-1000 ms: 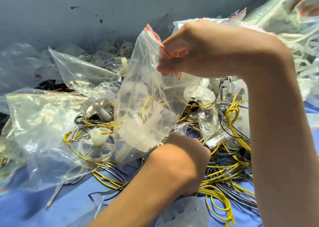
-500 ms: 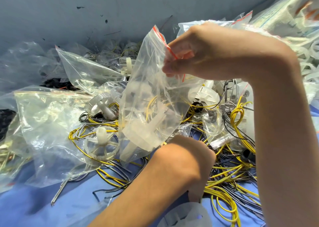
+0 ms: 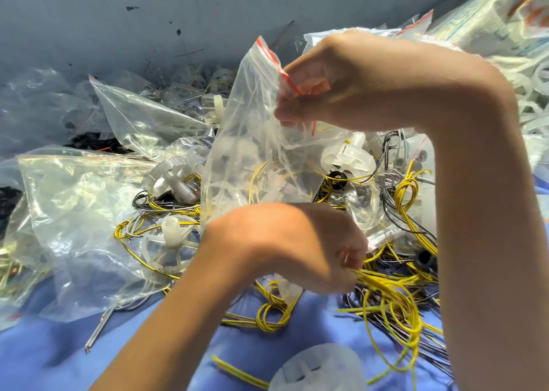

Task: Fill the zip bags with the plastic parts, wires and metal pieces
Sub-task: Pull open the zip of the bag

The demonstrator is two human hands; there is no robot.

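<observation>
Right of centre in the frame, the right hand (image 3: 335,84) pinches the red-striped mouth of a crinkled clear zip bag (image 3: 255,141), which hangs at centre with pale plastic parts and a yellow wire showing through its film. Below it, the left hand (image 3: 297,248) clenches a bundle of thin yellow wires (image 3: 389,289). A white spoked plastic wheel (image 3: 175,248) lies left of centre among glossy loose bags (image 3: 80,200). Everything rests on smooth blue cloth (image 3: 59,358) against a scuffed grey wall (image 3: 148,10).
</observation>
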